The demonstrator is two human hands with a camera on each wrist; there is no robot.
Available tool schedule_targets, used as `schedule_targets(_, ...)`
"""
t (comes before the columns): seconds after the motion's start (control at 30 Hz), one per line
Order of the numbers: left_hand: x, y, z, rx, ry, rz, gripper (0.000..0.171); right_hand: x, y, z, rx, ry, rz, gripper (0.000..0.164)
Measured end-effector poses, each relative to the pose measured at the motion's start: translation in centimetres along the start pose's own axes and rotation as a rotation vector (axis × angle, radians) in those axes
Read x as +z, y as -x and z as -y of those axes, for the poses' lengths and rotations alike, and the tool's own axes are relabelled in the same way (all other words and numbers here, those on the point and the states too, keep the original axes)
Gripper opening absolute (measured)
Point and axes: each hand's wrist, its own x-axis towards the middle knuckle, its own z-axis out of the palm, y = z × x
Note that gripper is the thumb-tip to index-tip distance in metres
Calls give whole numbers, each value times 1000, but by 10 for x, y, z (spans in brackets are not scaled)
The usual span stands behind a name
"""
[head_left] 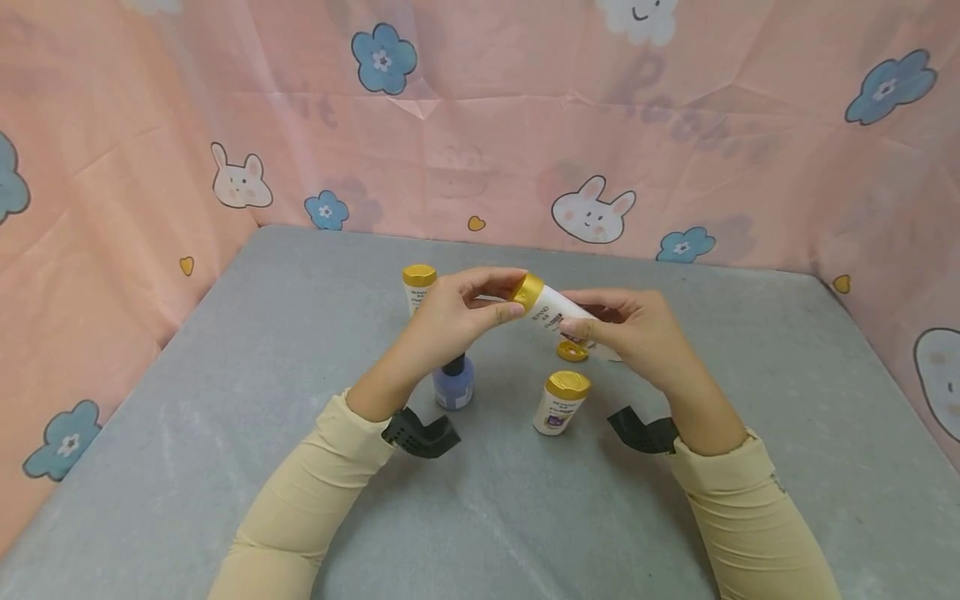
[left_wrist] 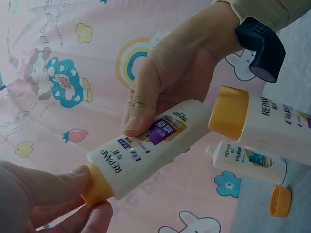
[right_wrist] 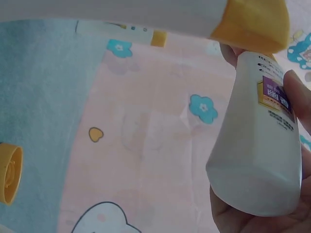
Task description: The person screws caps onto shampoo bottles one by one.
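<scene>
Above the table, both hands hold a white shampoo bottle (head_left: 553, 309) with a gold cap (head_left: 528, 291), tilted cap-up to the left. My left hand (head_left: 467, 310) pinches the cap between thumb and fingers, as the left wrist view also shows. My right hand (head_left: 637, 333) grips the body, its thumb beside the purple label (left_wrist: 163, 132). A loose gold cap (head_left: 572, 351) lies on the table below the held bottle. Near it, in the left wrist view, is an uncapped white bottle (left_wrist: 250, 163) with a teal label and bare neck.
A capped white bottle (head_left: 558, 410) stands in front of the hands. Under the left wrist is a purple-blue bottle (head_left: 453, 388) with a black top. Farther back, another gold-capped bottle (head_left: 417, 286) is partly hidden by the left hand. A patterned pink cloth (head_left: 480, 133) hangs behind the grey table (head_left: 480, 517).
</scene>
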Motion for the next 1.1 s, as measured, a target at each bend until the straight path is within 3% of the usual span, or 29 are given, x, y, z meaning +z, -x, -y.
schedule_targets(0.37,3,0,1,31,-55,-48,33,1,1,3,1,39,-11,34)
schedule_targets(1.1,1,2,0,109,-34,-25,33,1,2,1,-34,-50,9,31)
